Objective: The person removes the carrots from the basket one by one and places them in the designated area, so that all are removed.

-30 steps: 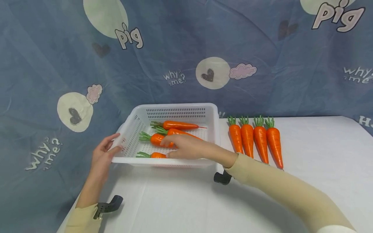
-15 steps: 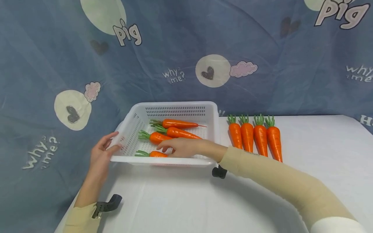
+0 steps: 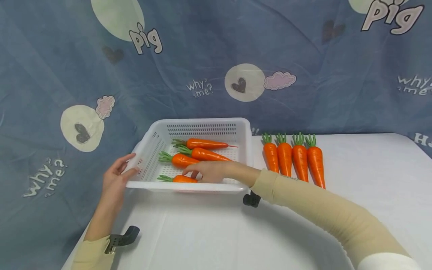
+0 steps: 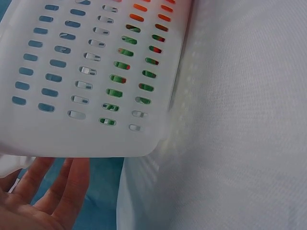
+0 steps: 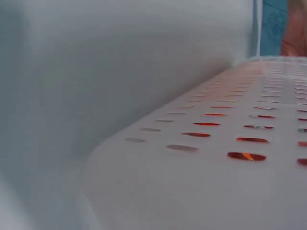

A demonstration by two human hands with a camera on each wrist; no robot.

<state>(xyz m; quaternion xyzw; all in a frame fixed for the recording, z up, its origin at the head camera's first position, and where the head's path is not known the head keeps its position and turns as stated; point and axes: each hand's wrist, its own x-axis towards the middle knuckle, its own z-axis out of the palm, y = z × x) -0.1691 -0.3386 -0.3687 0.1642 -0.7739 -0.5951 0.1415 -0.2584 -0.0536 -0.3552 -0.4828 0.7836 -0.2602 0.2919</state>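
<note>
A white perforated plastic basket (image 3: 199, 186) stands on the table with several orange carrots with green tops inside. My left hand (image 3: 114, 183) holds its left rim, thumb on top; in the left wrist view the fingers (image 4: 72, 191) extend below the rim. Inside the basket, my right hand (image 3: 210, 171) has its fingers bent round the front carrot (image 3: 182, 179), whose right part is hidden by the hand. Behind it lie a second carrot (image 3: 182, 160), a third carrot (image 3: 209, 154) and a rear carrot (image 3: 207, 143). The right wrist view shows the basket's outer wall (image 5: 201, 177), not the right hand.
Right of the basket, several carrots (image 3: 299, 159) lie side by side on the white tablecloth (image 3: 364, 168), green tops toward the back. A blue printed curtain (image 3: 189, 45) hangs behind the table. Dark wrist mounts are strapped to both forearms.
My right hand has drawn back slightly from the second carrot and lowered its fingers onto the front one. The left hand stays on the rim; the carrots lie as before.
</note>
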